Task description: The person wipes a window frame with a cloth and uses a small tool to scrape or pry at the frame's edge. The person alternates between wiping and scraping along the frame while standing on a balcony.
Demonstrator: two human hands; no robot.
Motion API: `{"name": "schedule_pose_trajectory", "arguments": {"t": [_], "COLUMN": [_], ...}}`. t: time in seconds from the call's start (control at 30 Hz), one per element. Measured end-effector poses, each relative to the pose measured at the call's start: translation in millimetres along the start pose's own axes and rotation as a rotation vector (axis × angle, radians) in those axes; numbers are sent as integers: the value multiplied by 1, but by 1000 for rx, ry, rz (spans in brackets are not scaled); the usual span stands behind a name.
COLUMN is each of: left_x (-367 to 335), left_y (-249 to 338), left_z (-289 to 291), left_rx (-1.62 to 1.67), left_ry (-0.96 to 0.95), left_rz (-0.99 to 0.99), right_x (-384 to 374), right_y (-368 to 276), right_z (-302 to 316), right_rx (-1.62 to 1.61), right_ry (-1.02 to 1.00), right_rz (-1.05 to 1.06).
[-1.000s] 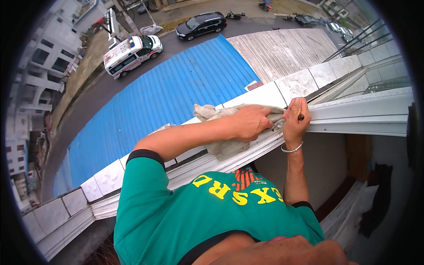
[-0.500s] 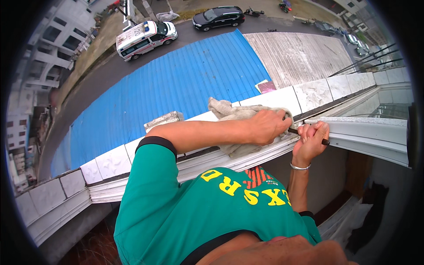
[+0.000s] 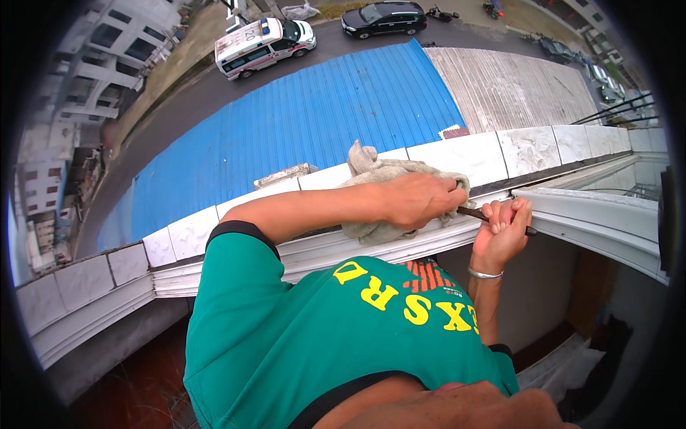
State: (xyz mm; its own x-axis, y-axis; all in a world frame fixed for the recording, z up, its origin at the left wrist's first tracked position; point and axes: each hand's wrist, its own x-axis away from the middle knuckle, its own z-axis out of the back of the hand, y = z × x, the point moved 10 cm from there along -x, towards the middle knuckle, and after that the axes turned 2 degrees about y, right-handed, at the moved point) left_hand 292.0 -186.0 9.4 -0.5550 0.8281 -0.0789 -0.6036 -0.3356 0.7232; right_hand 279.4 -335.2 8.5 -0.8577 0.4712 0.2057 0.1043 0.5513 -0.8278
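Observation:
A crumpled grey-beige cloth (image 3: 368,171) lies over the window ledge and its white frame. My left hand (image 3: 421,200) is closed on the cloth, its fingertips bunching one end. From under that end comes a thin dark stick (image 3: 471,212), slanting down to the right. My right hand (image 3: 504,225), with a silver bracelet at the wrist, is closed round the stick, whose other end pokes out past the fingers. Where the stick meets the cloth is hidden, so I cannot tell whether the cloth wraps it. Both hands are close together over the window track (image 3: 457,232).
To the right an open white window sash (image 3: 593,222) juts inward. White tiles (image 3: 464,157) line the outer ledge, with a pale block (image 3: 286,174) beyond. Below are a blue corrugated roof (image 3: 300,114), a street, an ambulance (image 3: 264,46) and a black car (image 3: 384,19).
The view has shifted, so the outdoor scene sits further right and higher. My hands keep their grips on the cloth and the stick; more of the stick shows between them.

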Motion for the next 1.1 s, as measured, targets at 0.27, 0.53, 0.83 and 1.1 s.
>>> {"name": "schedule_pose_trajectory", "arguments": {"t": [0.27,0.53,0.83,1.1], "left_x": [27,50,106,137], "left_y": [0,-12,-42,-102], "left_z": [8,21,155,110], "left_rx": [9,98,695,649], "left_ry": [-9,67,641,300], "left_rz": [-17,107,35,583], "right_x": [1,2,-15,0], "right_y": [23,44,-24,-58], "right_z": [-9,-38,-173,-136], "right_rx": [-69,-187,-432,-12], "right_ry": [-42,-154,-733,-683], "right_rz": [-170,-407,-59,432]}}
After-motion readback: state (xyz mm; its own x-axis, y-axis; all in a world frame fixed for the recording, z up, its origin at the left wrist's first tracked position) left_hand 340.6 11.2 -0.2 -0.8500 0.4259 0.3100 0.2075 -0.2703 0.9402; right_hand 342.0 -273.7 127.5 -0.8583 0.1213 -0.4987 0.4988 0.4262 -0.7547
